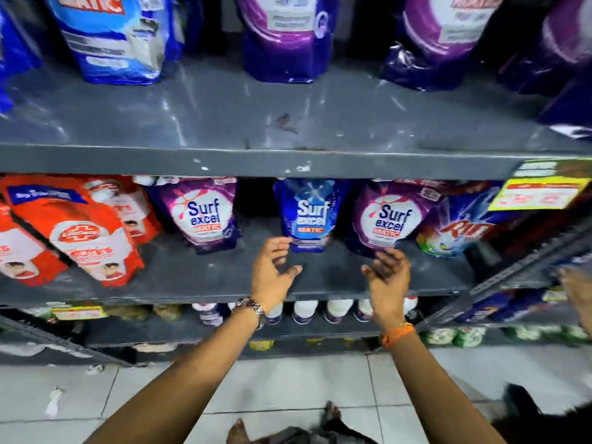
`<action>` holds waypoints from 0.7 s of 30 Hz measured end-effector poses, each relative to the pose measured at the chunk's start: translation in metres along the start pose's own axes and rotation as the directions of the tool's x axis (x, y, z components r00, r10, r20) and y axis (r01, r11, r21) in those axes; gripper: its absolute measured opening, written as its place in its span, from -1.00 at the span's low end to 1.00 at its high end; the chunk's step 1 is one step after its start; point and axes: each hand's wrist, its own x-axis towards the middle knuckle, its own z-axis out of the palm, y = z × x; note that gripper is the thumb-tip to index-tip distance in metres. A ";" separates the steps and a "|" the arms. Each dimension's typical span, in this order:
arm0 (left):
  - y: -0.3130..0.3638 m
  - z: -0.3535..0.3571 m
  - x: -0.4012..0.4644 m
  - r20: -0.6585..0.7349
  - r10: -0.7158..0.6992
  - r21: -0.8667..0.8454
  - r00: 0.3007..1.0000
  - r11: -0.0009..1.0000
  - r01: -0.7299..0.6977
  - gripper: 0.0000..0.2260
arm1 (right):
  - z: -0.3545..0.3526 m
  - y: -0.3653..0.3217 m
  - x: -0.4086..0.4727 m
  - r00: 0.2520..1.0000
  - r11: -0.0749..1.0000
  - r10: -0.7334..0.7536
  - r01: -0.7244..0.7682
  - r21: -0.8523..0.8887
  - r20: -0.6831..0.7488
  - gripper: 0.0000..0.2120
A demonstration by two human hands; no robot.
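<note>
A blue Surf excel Matic pouch point(309, 216) stands upright on the middle grey shelf point(198, 280). My left hand point(272, 270), with a watch on its wrist, reaches toward the pouch's lower left corner with fingers spread and holds nothing. My right hand point(387, 277), with an orange thread on its wrist, is spread open just below a purple Surf excel pouch point(389, 219) to the right. Whether either hand touches a pouch I cannot tell. Another purple Surf excel pouch point(205, 216) stands left of the blue one.
Red Lifebuoy pouches point(83, 235) lean at the left of the shelf, a Rin pouch point(461, 232) stands at the right. Large blue and purple pouches point(285, 36) fill the upper shelf. White bottles point(336, 310) line the lower shelf. Another person's hand point(576, 293) shows at the right edge.
</note>
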 end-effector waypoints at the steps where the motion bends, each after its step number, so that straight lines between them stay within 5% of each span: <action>1: 0.003 0.017 0.002 0.088 0.006 0.022 0.996 1.000 -0.007 -0.50 | -0.016 -0.001 0.013 0.998 0.996 0.066 -0.068 0.051 0.024 -0.44; 7: 0.012 0.103 0.038 0.364 0.004 0.184 0.931 0.980 -0.076 -0.13 | -0.065 -0.006 0.071 0.975 0.980 -0.155 0.172 -0.096 0.161 -0.24; 13: 0.022 0.152 0.065 0.307 0.017 0.288 0.952 0.951 -0.110 0.06 | -0.063 -0.016 0.111 0.940 0.997 -0.078 0.076 0.019 0.333 -0.06; 21: 0.011 0.167 0.067 0.203 0.020 0.228 0.979 0.971 -0.067 0.05 | -0.067 -0.021 0.118 0.909 0.997 -0.067 0.046 0.059 0.411 -0.24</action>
